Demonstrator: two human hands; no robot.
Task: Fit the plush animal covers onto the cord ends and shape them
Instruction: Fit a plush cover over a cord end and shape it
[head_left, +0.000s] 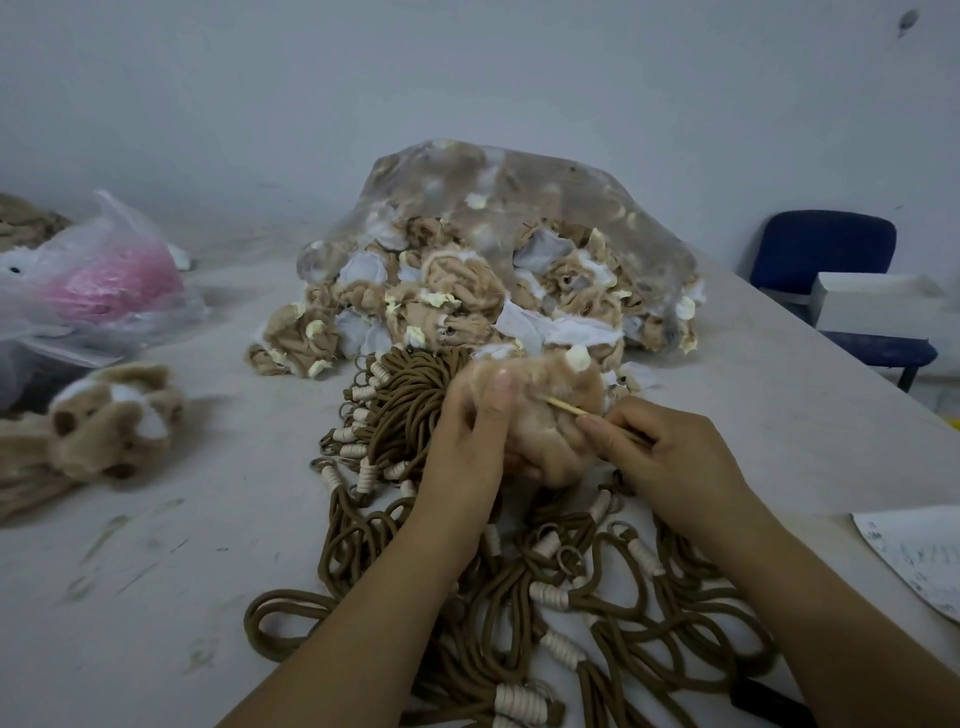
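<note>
The cover (540, 410) is held up just over the cords (405, 415), and you're in the shaping step, with the stick (569, 408) poking into its fur. Your left hand (467, 447) wraps the cover from its left, thumb on top, fingers curled underneath in a firm hold. Your right hand (670, 452) comes in from the cover's right, fingertips pinched tight on the stick. Next, I'd say, ease the tip in gently without piercing the fabric. Behind the cover sits the bag (493, 249) of unfitted ones.

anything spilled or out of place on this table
Yes: plush covers spill out of the open clear bag onto the table, and the brown cords lie in a loose tangle in front of it.
</note>
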